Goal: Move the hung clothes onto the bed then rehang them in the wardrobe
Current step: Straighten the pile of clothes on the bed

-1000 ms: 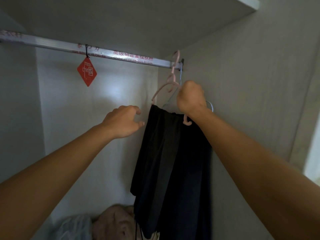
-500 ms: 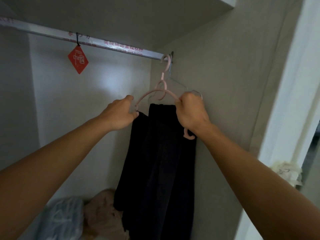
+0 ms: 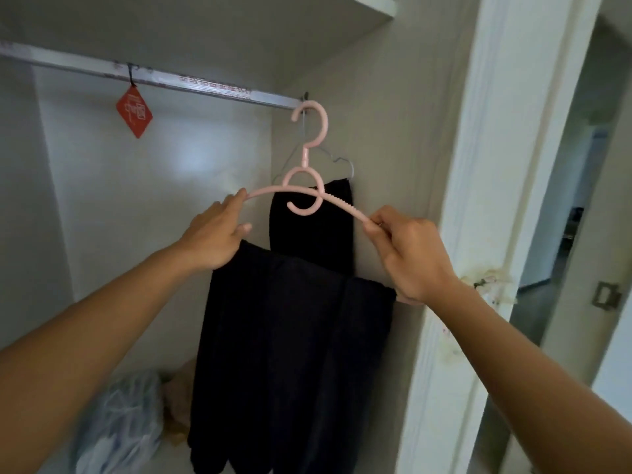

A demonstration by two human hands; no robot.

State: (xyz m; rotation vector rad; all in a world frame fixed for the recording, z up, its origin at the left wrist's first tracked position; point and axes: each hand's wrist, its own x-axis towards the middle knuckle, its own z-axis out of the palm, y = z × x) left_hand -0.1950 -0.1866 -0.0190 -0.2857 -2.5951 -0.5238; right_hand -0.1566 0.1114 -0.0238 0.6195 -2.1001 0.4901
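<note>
A pink plastic hanger [image 3: 307, 165] is held in front of the wardrobe rail [image 3: 191, 84], its hook just off the rail's right end. My left hand [image 3: 215, 234] grips the hanger's left arm and my right hand [image 3: 407, 251] pinches its right arm. Black trousers [image 3: 290, 354] hang folded over the hanger's lower bar. Behind them a second black garment [image 3: 318, 234] hangs on a thin wire hanger [image 3: 338, 162] at the rail's right end.
A red diamond tag [image 3: 134, 112] dangles from the rail. A clear plastic bag [image 3: 116, 425] and beige cloth [image 3: 178, 388] lie on the wardrobe floor. The white door frame [image 3: 478, 200] stands at right, with a doorway beyond it.
The pink hanger with the black trousers has come off the rail toward me. My left hand has taken hold of its left arm, and my right hand has slid out along its right arm.
</note>
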